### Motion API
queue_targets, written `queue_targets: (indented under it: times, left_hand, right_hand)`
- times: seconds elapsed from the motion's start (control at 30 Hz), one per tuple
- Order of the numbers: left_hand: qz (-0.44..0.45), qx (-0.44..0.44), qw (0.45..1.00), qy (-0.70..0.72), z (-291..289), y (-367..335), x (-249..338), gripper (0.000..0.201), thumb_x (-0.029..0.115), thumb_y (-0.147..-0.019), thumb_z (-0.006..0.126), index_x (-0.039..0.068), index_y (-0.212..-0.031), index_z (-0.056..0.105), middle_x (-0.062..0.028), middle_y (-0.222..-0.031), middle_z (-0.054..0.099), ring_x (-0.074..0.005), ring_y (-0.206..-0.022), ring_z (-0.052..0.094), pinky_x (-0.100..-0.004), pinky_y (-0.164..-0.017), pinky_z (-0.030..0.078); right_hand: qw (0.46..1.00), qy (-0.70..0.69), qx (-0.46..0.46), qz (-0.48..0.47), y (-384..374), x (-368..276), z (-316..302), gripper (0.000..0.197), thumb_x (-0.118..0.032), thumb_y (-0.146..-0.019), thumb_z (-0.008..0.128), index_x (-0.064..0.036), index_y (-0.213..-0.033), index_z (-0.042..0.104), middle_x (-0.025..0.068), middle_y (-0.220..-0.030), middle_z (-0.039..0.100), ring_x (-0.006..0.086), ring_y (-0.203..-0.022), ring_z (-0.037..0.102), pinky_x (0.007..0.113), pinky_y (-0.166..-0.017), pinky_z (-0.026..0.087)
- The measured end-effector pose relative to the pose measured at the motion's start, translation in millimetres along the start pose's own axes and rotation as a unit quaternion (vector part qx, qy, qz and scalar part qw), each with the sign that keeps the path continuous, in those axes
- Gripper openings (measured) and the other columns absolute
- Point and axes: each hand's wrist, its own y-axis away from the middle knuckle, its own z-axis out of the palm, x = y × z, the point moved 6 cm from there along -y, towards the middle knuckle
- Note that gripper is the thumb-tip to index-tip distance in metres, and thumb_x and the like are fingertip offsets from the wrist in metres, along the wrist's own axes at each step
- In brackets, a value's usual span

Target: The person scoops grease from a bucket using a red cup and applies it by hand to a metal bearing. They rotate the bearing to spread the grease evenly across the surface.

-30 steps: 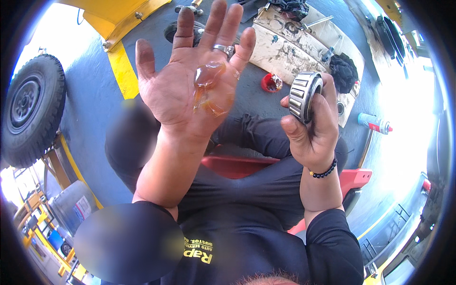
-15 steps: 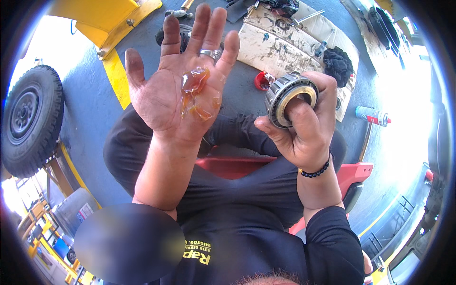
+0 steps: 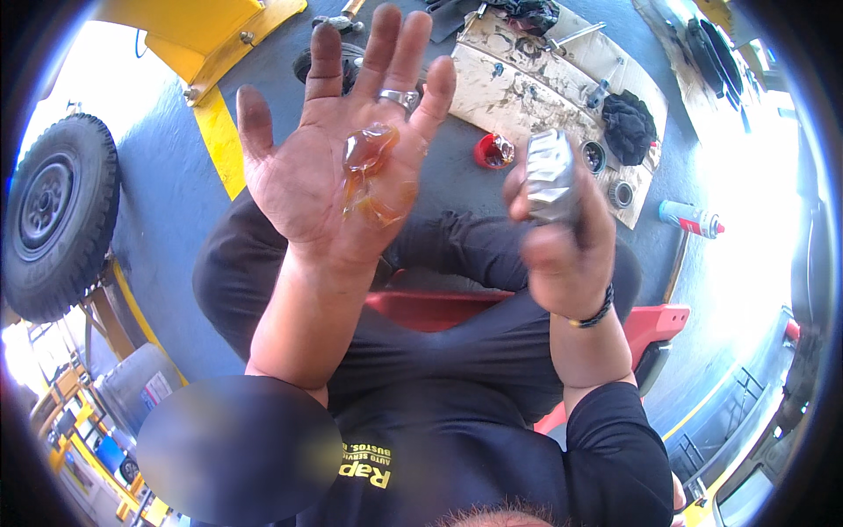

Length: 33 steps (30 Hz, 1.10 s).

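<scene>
Palm up and fingers spread, my left hand (image 3: 303, 189) carries a glossy amber dollop of grease (image 3: 369, 151) with a thinner smear below it. A ring sits on one of its fingers. To its right, my right hand (image 3: 572, 263) is closed on a silvery tapered roller bearing (image 3: 551, 180), held apart from the left palm. The bearing now faces me edge-on, its rollers smeared by motion. The fingers of that hand are partly blurred too. Beyond the bearing, a small red tub (image 3: 489, 151) with something shiny in it stands on the floor.
Stained cardboard (image 3: 509, 66) lies ahead, bearing a crumpled black rag (image 3: 629, 127), tools and a metal ring (image 3: 621, 194). A spray can (image 3: 689, 218) lies at the right. Far left are a wheel (image 3: 53, 215) and a yellow steel frame (image 3: 198, 39). Beneath my legs is a red seat (image 3: 439, 309).
My right hand has turned the bearing, so its open face no longer shows and its side does. My left hand has shifted slightly right with the grease still on it.
</scene>
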Motion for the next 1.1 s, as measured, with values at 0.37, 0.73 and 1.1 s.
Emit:
queue_targets:
  times: [0.37, 0.73, 1.1]
  left_hand:
    - [0.015, -0.015, 0.999, -0.028, -2, -2, 1, 0.067, 0.064, -0.101, 0.035, 0.008, -0.128, 0.059, -0.0196, -0.146, 0.048, -0.0332, -0.143, 0.039, -0.0601, -0.115, 0.036]
    - [0.028, 0.02, 0.999, 0.019, -2, -3, 7, 0.07, 0.064, -0.102, 0.028, 0.006, -0.13, 0.055, -0.0221, -0.146, 0.047, -0.0361, -0.145, 0.037, -0.0605, -0.116, 0.032]
    - [0.025, 0.137, 0.979, 0.152, -3, 7, -18, 0.071, 0.065, -0.098, 0.039, 0.003, -0.133, 0.042, -0.0273, -0.149, 0.034, -0.0413, -0.147, 0.028, -0.0623, -0.121, 0.022]
  right_hand:
    - [0.67, -0.695, -0.05, 0.255, 16, 26, 41, 0.069, -0.071, -0.102, 0.018, -0.0137, -0.094, 0.056, 0.0089, -0.09, 0.047, 0.0133, -0.054, 0.039, 0.022, -0.051, 0.034]
    - [0.762, -0.559, 0.023, 0.325, 20, 32, 41, 0.063, -0.069, -0.101, 0.027, -0.0124, -0.113, 0.053, 0.0082, -0.087, 0.048, 0.0107, -0.053, 0.039, 0.023, -0.047, 0.035]
    - [0.966, -0.197, 0.052, 0.161, 16, 32, 39, 0.052, -0.053, -0.103, 0.049, -0.0028, -0.114, 0.051, 0.0039, -0.096, 0.058, 0.0081, -0.077, 0.051, 0.023, -0.065, 0.041]
